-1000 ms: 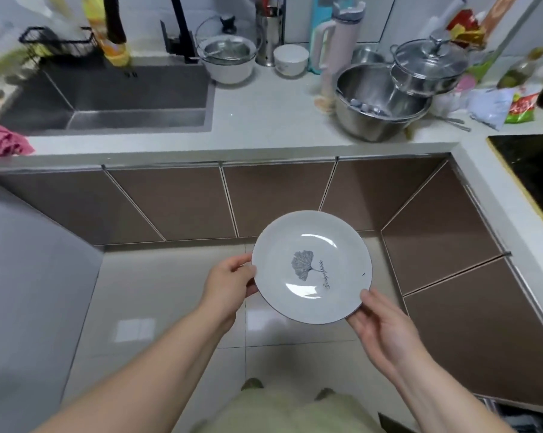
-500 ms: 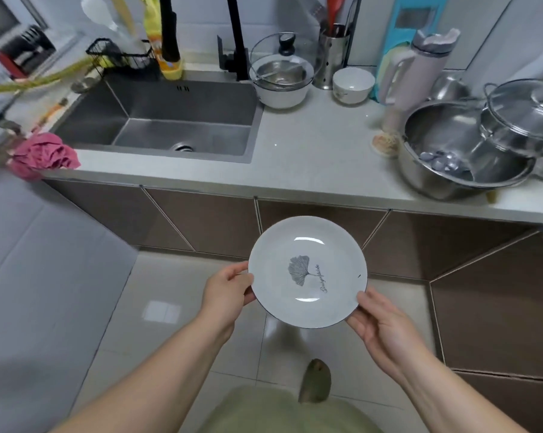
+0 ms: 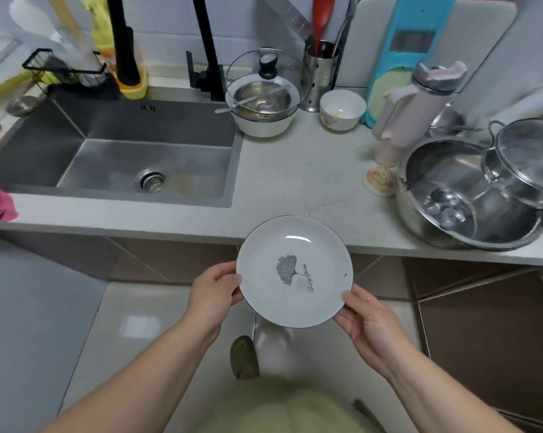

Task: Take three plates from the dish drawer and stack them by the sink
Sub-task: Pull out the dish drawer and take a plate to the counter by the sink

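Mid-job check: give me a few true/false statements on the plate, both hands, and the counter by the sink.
1. Both hands hold the plate by its rim, left hand and right hand. True.
2. A stack of plates already sits on the counter. False: none shows there.
3. The sink is full of dishes. False: its basin holds none.
4. The plate bears a leaf print. True.
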